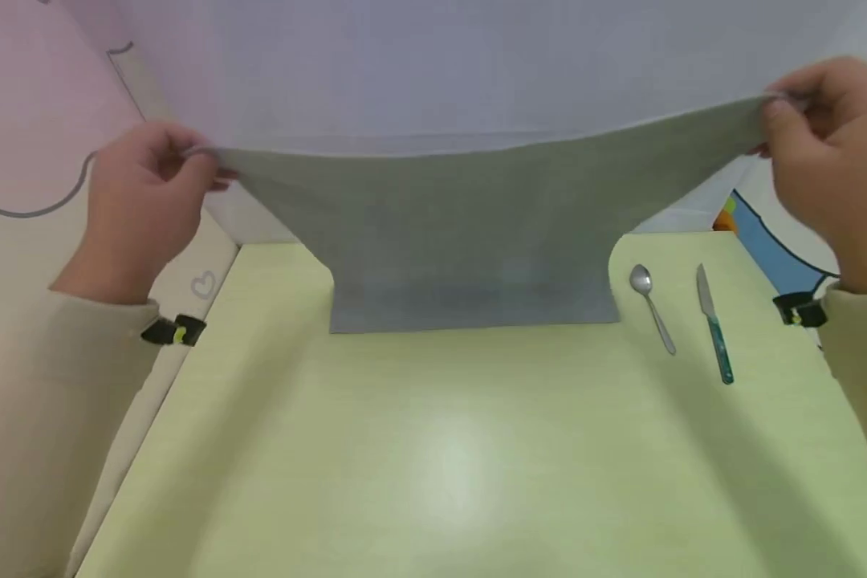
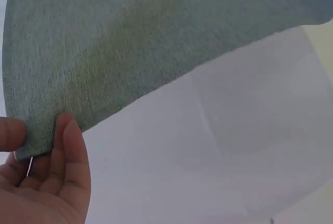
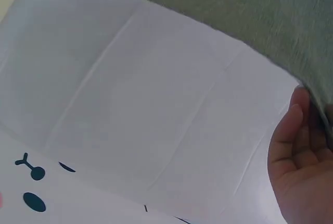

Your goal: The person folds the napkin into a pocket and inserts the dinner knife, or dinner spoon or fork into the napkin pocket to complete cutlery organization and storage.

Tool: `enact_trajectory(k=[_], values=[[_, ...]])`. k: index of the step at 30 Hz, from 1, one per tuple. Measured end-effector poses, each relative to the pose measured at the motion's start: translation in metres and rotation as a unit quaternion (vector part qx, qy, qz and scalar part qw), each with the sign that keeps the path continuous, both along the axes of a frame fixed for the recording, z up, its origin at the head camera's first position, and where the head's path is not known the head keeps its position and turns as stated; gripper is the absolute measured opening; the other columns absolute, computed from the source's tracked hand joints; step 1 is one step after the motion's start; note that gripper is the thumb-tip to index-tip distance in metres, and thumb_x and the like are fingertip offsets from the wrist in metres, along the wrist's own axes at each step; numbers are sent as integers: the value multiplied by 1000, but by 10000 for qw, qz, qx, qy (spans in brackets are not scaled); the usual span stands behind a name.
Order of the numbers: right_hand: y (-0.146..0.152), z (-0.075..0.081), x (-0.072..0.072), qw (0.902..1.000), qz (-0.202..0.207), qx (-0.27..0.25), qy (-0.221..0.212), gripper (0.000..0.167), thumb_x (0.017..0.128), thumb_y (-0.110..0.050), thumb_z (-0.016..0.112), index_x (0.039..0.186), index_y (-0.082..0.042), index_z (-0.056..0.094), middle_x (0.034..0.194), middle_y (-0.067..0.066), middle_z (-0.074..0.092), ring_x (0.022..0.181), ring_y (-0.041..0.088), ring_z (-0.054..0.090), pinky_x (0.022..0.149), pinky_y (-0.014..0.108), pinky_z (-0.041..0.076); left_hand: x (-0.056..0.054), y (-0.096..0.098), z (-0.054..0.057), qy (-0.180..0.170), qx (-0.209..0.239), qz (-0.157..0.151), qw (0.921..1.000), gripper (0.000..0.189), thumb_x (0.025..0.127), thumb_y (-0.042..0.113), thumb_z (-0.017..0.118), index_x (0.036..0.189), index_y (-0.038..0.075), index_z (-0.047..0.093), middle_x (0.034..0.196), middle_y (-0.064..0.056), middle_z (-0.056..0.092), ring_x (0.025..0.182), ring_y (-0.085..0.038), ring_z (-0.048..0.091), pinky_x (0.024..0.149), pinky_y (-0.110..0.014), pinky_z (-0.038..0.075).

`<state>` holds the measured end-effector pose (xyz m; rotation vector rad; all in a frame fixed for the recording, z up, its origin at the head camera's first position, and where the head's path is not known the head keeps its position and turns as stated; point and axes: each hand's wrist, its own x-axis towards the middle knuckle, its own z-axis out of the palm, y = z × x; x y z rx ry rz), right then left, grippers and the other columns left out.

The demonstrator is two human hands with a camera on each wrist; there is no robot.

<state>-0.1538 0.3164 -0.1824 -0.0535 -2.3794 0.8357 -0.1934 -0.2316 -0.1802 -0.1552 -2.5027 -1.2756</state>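
A grey-green cloth (image 1: pixel 470 233) is stretched between both hands above the far part of the table. My left hand (image 1: pixel 152 193) pinches its upper left corner between thumb and fingers. At the upper right corner, my right hand (image 1: pixel 838 152) grips the cloth the same way, a little higher. The cloth's top edge sags slightly, and its straight lower edge hangs at the tabletop's far side. In the left wrist view, the thumb lies on the front of the cloth (image 2: pixel 130 47) with fingers behind. The right wrist view shows fingers at the edge of the cloth (image 3: pixel 250 10).
On the right side of the pale yellow-green table (image 1: pixel 448 449) lie a metal spoon (image 1: pixel 643 285) and a knife (image 1: pixel 715 329) with a green handle. A white wall (image 1: pixel 477 64) rises behind the table, with printed drawings to the left and right.
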Motion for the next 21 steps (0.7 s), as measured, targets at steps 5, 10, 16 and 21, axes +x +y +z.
enact_trajectory(k=[5, 10, 16, 21], values=[[14, -54, 15, 9803, 1301, 1446, -331, 17, 101, -8, 60, 111, 2, 71, 92, -1, 68, 78, -11, 48, 66, 17, 36, 28, -34, -65, -576, -1196, -339, 9906, 29, 106, 33, 58, 113, 7, 70, 104, 3, 71, 89, -5, 62, 67, -18, 47], [22, -103, 34, 9412, 2219, 2215, -1261, 14, 95, -3, 71, 107, -9, 73, 90, -5, 68, 81, 3, 56, 65, 25, 45, 54, -50, -121, -1378, -1637, -1196, 9695, 22, 106, 27, 61, 112, 10, 73, 99, -4, 70, 78, -12, 57, 61, -27, 46], [22, -144, 54, 8865, 2906, 2142, -2895, 11, 97, -11, 72, 101, -21, 72, 93, -14, 66, 88, 7, 61, 76, 35, 55, 75, -52, -160, -2152, -2192, -2297, 9235, 10, 101, 15, 66, 100, 19, 75, 96, 6, 70, 85, -13, 61, 72, -30, 52], [20, -168, 64, 8213, 3645, 1676, -4057, 19, 95, -9, 71, 86, -26, 67, 82, -16, 59, 77, 3, 54, 69, 30, 50, 84, -43, -178, -2502, -2499, -2984, 8865, 13, 94, 9, 71, 93, 21, 77, 91, 12, 68, 81, -9, 58, 72, -29, 51]])
